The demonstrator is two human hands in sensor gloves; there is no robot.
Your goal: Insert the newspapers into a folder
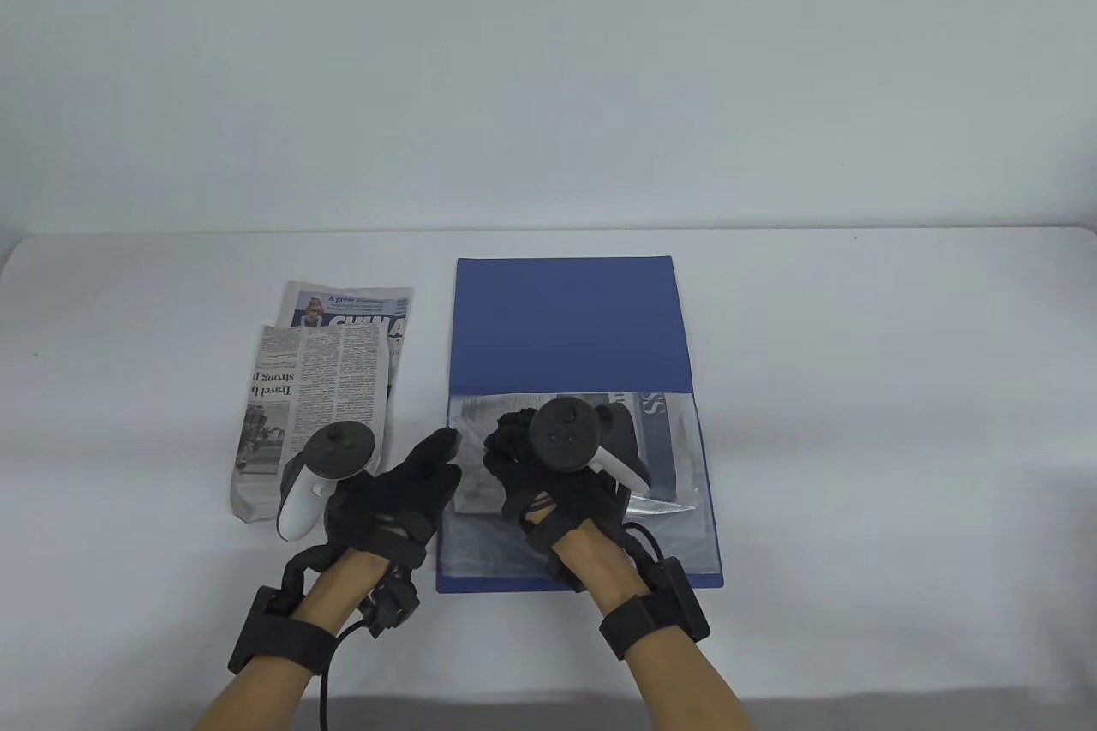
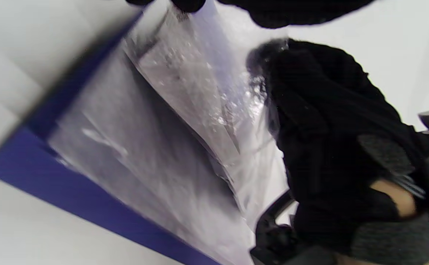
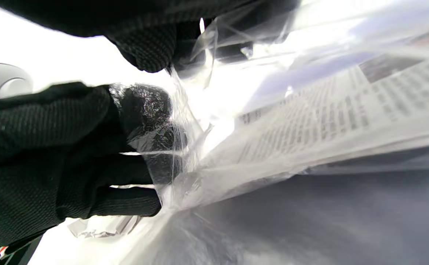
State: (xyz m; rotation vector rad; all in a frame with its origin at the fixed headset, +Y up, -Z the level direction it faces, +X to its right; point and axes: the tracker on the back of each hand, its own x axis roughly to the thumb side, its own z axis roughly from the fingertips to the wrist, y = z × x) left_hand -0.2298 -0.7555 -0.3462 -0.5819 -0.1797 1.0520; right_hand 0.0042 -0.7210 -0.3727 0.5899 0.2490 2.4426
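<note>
A blue folder (image 1: 566, 320) lies open, and its clear plastic sleeve (image 1: 677, 525) covers the near half. One newspaper (image 1: 476, 491) lies partly inside the sleeve; its print shows in the right wrist view (image 3: 328, 110). My left hand (image 1: 447, 444) holds the sleeve's left edge, and film wraps its fingertips (image 3: 144, 106). My right hand (image 1: 506, 431) rests over the sleeve, and its fingertips (image 3: 151, 48) pinch the clear film up. Two more folded newspapers, one (image 1: 317, 405) overlapping the other (image 1: 351, 311), lie left of the folder.
The white table (image 1: 857, 422) runs to a pale wall behind. The folder's blue near corner (image 2: 52, 184) shows in the left wrist view, with my right hand (image 2: 328, 129) beside the sleeve. Glove cables trail off the table's front edge.
</note>
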